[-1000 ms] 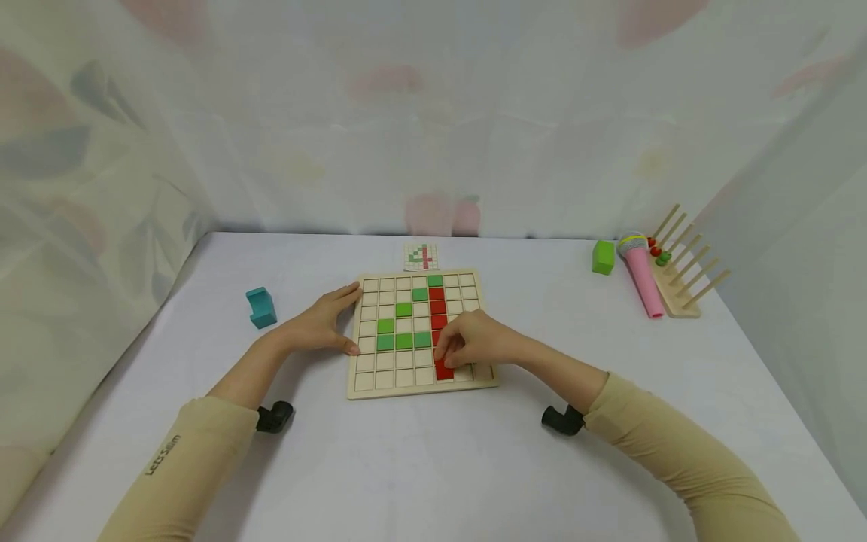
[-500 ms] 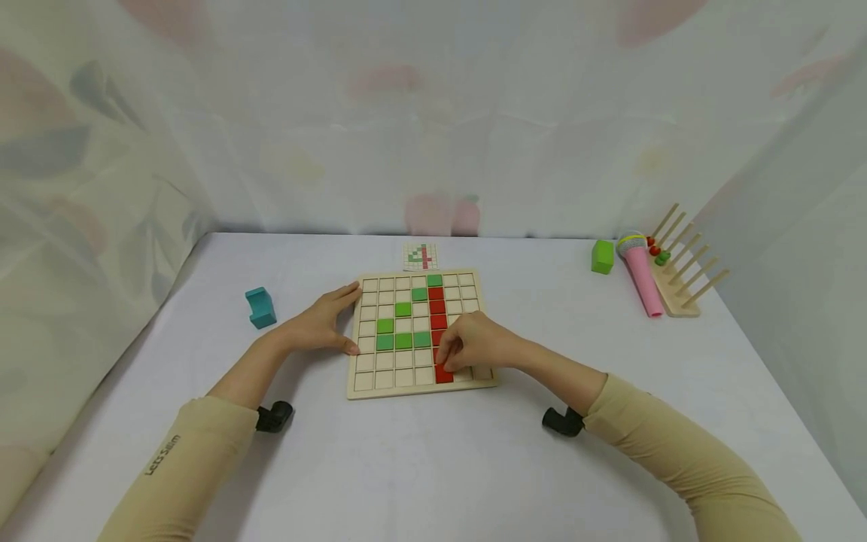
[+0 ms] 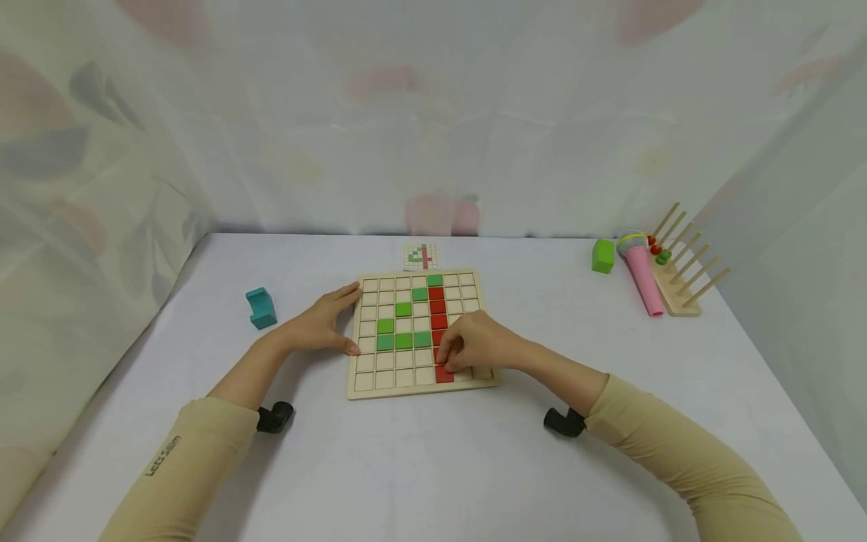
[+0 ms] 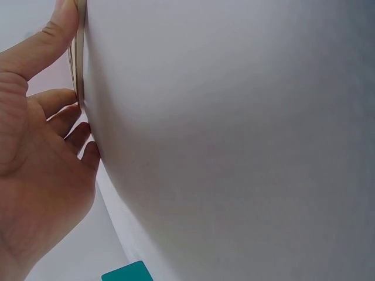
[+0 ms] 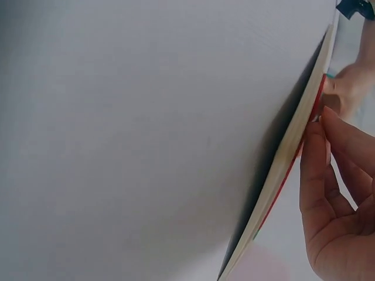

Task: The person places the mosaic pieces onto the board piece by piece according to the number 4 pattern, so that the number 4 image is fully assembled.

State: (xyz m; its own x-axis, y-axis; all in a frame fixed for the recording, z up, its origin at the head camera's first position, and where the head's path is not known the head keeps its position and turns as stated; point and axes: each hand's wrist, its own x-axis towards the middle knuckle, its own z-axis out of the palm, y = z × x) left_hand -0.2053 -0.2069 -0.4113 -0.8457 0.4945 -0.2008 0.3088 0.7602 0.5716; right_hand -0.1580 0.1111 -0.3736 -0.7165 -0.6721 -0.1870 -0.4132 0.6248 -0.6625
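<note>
Red tile column (image 3: 438,316) front-to-back on board (image 3: 366,380)

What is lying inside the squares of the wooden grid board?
Green tiles and a column of red tiles fill some squares of the board. The right hand covers several squares, hiding their contents.
</note>
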